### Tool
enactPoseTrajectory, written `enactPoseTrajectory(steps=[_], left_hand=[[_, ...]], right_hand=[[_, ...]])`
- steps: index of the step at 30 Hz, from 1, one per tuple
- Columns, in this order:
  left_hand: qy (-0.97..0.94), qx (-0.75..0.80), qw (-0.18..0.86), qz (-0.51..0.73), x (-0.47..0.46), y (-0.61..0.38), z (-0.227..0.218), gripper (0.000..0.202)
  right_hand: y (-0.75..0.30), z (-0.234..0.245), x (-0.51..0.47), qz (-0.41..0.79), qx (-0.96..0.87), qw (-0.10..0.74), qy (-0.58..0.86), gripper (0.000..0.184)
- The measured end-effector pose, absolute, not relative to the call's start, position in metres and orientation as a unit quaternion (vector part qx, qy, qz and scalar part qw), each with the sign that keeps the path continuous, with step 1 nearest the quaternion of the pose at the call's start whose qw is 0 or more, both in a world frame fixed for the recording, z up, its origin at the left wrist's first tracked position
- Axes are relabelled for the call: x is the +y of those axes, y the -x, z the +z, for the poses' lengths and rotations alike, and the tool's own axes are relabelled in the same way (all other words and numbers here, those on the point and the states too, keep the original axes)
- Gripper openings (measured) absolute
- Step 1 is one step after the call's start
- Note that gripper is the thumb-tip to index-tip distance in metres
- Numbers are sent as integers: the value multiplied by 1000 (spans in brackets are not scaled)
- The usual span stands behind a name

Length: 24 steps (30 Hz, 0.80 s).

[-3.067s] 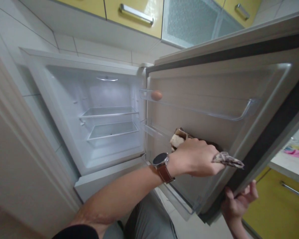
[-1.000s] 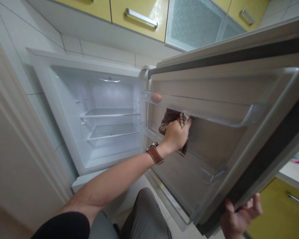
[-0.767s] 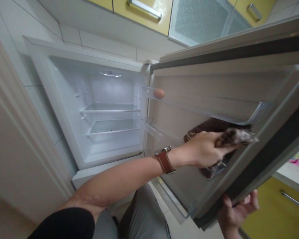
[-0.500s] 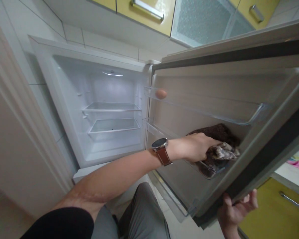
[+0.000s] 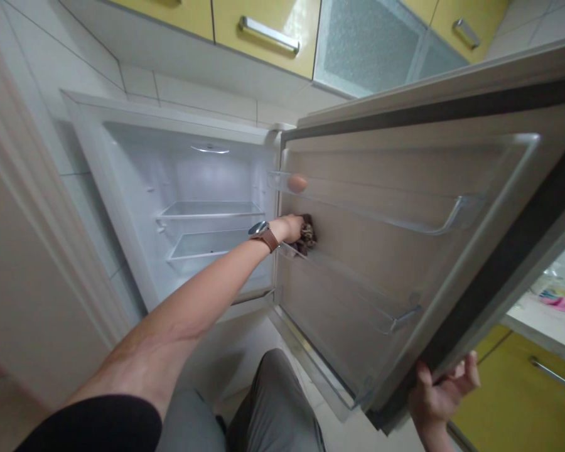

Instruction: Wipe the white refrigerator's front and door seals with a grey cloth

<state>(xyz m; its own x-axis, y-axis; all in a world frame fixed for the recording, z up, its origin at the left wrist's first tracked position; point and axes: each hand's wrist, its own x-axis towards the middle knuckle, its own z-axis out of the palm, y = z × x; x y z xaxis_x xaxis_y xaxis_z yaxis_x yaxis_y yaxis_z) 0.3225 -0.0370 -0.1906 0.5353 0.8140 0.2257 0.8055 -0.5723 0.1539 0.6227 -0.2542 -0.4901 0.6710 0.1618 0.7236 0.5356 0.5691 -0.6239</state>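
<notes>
A fridge stands open with its door [image 5: 405, 251] swung toward me. My left hand [image 5: 289, 227] grips a brown patterned cloth [image 5: 307, 235] and presses it against the door's inner panel at the hinge end of the middle door shelf [image 5: 358, 285]. A brown-strapped watch [image 5: 262, 233] sits on that wrist. My right hand [image 5: 445, 389] holds the door's lower outer edge. A single egg [image 5: 297, 183] lies in the upper door shelf [image 5: 405, 213], just above the cloth.
The fridge interior [image 5: 202, 207] holds two bare glass shelves. Yellow upper cabinets [image 5: 263, 31] with metal handles hang above. A yellow lower cabinet [image 5: 532, 389] and a countertop [image 5: 555, 314] with colourful items lie at the right. My grey-trousered leg [image 5: 273, 408] is below.
My left hand has swept the cloth from the far right end of the middle door shelf back to its hinge end, below the egg. My right hand keeps its hold on the door edge.
</notes>
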Motion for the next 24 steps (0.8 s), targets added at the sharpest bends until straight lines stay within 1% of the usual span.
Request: enactPoseTrajectory(steps=[2, 4, 7, 9, 12, 16, 18, 21, 24], left_hand=[[-867, 482, -3, 123, -24, -310, -193, 28], [-867, 486, -12, 106, -22, -306, -194, 35], [-894, 439, 12, 89, -32, -315, -195, 43], [-915, 392, 42, 87, -46, -326, -196, 40], [-934, 334, 83, 96, -76, -346, -196, 30], [-958, 200, 182, 95, -124, -367, -200, 23], [-958, 131, 227, 118, -141, -372, -206, 21], [-933, 81, 297, 188, -146, -373, -221, 17], [-835, 94, 435, 324, -133, -365, -239, 10]], right_hand=[[-624, -494, -254, -105, -382, 801, 450, 101], [-625, -499, -253, -93, -370, 803, 457, 105], [-627, -503, -253, -94, -358, 802, 469, 110], [-628, -503, -252, -105, -360, 794, 478, 109], [-630, -501, -252, -120, -375, 787, 475, 104], [-630, -497, -252, -114, -382, 795, 458, 101], [-628, -495, -253, -102, -383, 799, 451, 101], [-625, -493, -255, -98, -385, 801, 447, 98], [-624, -493, -255, -100, -385, 802, 446, 97]])
